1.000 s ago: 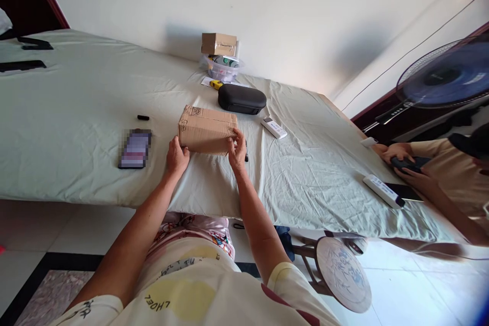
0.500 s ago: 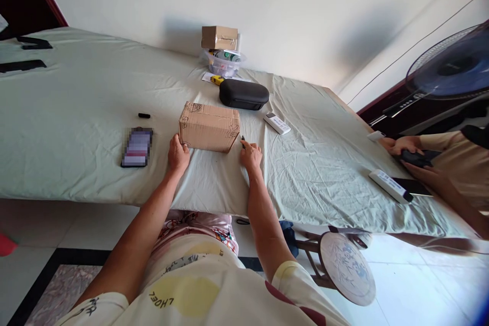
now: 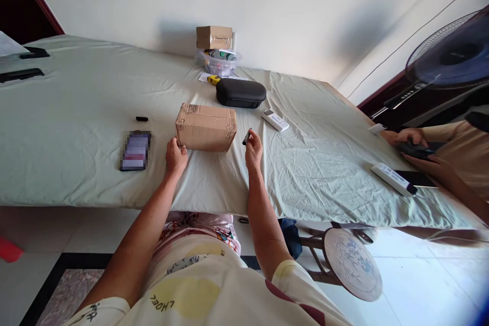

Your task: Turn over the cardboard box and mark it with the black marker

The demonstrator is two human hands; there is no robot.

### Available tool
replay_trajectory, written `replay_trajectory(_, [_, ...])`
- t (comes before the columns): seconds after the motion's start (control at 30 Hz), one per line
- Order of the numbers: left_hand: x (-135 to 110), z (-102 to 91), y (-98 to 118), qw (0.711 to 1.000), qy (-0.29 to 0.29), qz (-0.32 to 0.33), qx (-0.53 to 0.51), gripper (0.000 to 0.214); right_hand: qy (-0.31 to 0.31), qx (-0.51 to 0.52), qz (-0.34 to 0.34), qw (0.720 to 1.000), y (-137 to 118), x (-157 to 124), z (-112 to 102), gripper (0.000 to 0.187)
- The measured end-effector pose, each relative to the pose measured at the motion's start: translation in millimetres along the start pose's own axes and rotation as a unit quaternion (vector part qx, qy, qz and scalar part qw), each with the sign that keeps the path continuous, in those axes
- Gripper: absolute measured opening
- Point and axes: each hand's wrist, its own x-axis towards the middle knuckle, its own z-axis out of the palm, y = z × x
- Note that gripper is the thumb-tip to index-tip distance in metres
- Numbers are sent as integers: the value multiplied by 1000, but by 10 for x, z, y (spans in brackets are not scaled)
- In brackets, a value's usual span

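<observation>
A brown cardboard box with dark scribbled markings near its corners rests on the cloth in front of me. My left hand is closed against its lower left corner, the thumb at the front edge and the other fingers partly hidden. To the right of the box and apart from it, my right hand pinches a short black marker-like pen. Left of the box lies a small black cap-like piece, with a phone just below it, its screen blurred.
Behind the box sits a black hard case, and a white device lies to its right. At the wall, a plastic tub carries another carton. Another person's hands hold something dark at the right, near a fan.
My right hand has lifted and turned, bringing the pen more upright beside the box. My left hand stays at the box's corner. The whole view has shifted slightly.
</observation>
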Motion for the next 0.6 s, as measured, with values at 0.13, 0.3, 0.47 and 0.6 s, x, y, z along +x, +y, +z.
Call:
replay_trajectory(0.13, [-5,-10,9,1000,-5,-4,1,31,71,-22,-61,995,-186,-148,51,41])
replay_trajectory(0.3, [-6,-37,21,1000,-13,1,-1,28,99,-67,-162,979,-435,-441,49,31])
replay_trajectory(0.47, [-1,-56,27,1000,-19,-2,-1,20,3,-102,-216,971,-518,-628,91,29])
replay_trajectory(0.6, [-1,-64,27,1000,-20,-7,-18,19,-1,-122,-266,956,-504,-647,148,27])
